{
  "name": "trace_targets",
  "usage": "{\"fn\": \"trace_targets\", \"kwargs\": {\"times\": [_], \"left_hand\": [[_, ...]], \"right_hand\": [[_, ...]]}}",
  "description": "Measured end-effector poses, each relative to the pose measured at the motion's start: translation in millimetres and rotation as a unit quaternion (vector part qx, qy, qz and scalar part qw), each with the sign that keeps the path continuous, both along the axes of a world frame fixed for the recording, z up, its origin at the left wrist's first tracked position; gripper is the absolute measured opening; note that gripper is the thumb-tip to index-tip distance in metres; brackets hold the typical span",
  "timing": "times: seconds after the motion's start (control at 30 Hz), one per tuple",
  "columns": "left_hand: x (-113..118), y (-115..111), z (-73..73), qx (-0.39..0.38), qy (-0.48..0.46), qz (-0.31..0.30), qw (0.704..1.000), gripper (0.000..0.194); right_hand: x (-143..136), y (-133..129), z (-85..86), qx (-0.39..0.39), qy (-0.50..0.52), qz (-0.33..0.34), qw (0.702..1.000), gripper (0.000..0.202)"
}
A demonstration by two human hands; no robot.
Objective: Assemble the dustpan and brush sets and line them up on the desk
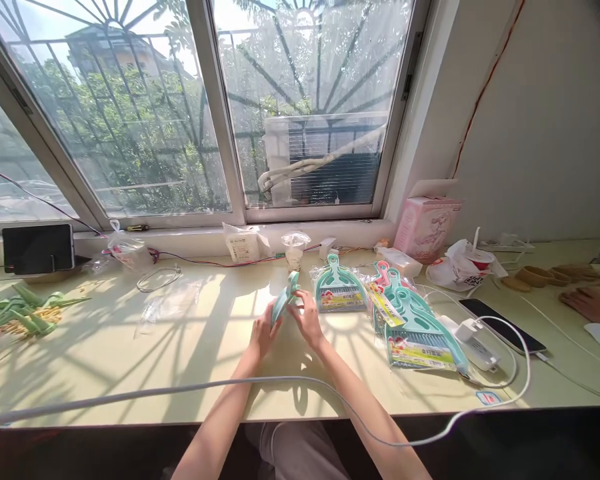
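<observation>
A small teal dustpan (pixel 283 300) is held up on edge above the table, its handle end pointing away from me. My left hand (pixel 265 328) grips its left side, fingers wrapped around it. On the other side, my right hand (pixel 307 316) has its bent fingers closed on it; whether a brush is nested inside is hidden. Just right of my hands lies a bagged teal dustpan and brush set (pixel 339 287). Farther right, several similar bagged sets (pixel 415 327) overlap in a pile, with a pink handle (pixel 381 268) showing among them.
A white cable (pixel 190 387) crosses above my forearms. To the right are a phone (pixel 500 323), a charger (pixel 473 340) and a co-worker's hand (pixel 593 303). Clear plastic film (pixel 170 303) and green leaf-like pieces (pixel 27 310) lie left. A cup (pixel 294 250) stands near the window.
</observation>
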State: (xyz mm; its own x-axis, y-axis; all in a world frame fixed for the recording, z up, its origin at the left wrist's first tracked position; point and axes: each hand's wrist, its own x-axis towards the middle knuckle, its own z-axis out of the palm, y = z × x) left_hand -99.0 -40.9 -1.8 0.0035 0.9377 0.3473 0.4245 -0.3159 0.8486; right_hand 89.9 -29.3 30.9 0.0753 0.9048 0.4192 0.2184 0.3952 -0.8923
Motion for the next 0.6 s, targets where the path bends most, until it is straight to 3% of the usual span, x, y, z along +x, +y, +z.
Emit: {"fn": "trace_targets", "kwargs": {"times": [0.13, 0.23, 0.37, 0.4, 0.47, 0.53, 0.6], "left_hand": [[16, -14, -4.1, 0.029, 0.092, -0.001, 0.995, 0.080], [18, -18, 0.8, 0.064, 0.075, 0.002, 0.995, 0.082], [15, -13, 15.0, 0.072, 0.001, 0.008, 0.997, 0.086], [11, -9, 19.5, 0.072, -0.031, 0.040, 0.996, 0.084], [-6, 1, 29.3, 0.064, -0.109, 0.163, 0.979, 0.072], [-34, 11, 38.5, 0.032, -0.176, 0.310, 0.934, 0.057], [-67, 18, 44.8, 0.001, -0.206, 0.363, 0.909, 0.041]], "right_hand": [[5, 4, 3.1, 0.027, -0.039, 0.023, 0.999, 0.020], [9, 8, 3.7, 0.048, -0.063, 0.032, 0.996, 0.020], [9, 8, 6.4, 0.023, -0.052, 0.001, 0.998, 0.037], [10, 7, 8.4, 0.007, -0.033, 0.003, 0.999, 0.041], [15, 6, 15.2, -0.027, 0.014, 0.017, 0.999, 0.042], [26, 3, 26.3, -0.051, 0.037, 0.018, 0.998, 0.039], [42, -3, 40.2, -0.063, -0.021, -0.003, 0.998, 0.031]]}}
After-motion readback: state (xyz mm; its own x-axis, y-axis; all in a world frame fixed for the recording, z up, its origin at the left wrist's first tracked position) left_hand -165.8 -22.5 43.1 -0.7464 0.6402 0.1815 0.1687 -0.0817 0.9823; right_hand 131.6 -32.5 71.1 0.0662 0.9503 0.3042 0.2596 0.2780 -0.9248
